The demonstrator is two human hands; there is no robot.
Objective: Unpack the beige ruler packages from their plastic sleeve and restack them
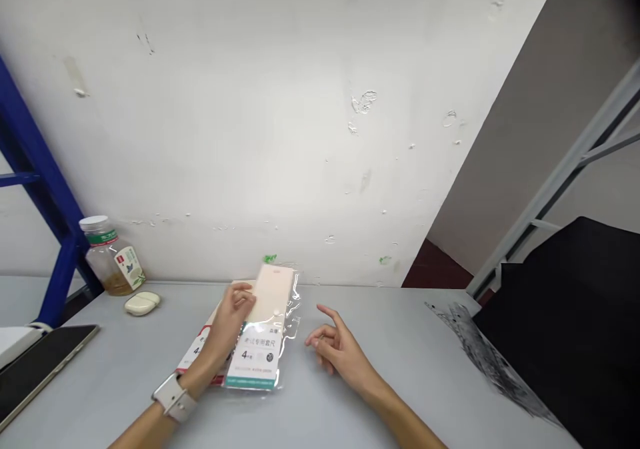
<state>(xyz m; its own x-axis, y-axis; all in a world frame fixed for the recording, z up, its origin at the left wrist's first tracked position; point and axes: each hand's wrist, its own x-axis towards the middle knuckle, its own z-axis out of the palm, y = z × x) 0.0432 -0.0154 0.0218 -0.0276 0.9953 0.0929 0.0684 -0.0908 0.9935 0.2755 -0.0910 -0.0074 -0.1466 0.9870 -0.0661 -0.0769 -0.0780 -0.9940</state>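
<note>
- L hand [230,319] gripping clear plastic pkt of rulers [260,359], fingers curled over its left edge, pkt mid-bench [350,342]
- red-&-white card [196,354] partly under pkt, left side
- R hand [336,350] relaxed, half open, just right of pkt, not touching
- white watch [171,398] on L wrist
- far left by wall: glass jar [105,266], white oval case [143,303]
- near left: dark tablet [45,376]

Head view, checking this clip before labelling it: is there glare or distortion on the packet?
In the head view, the plastic packet shows bright glare along its right edge; the wall looks pale and tilted, and the table appears slanted, suggesting wide-lens distortion.
</note>
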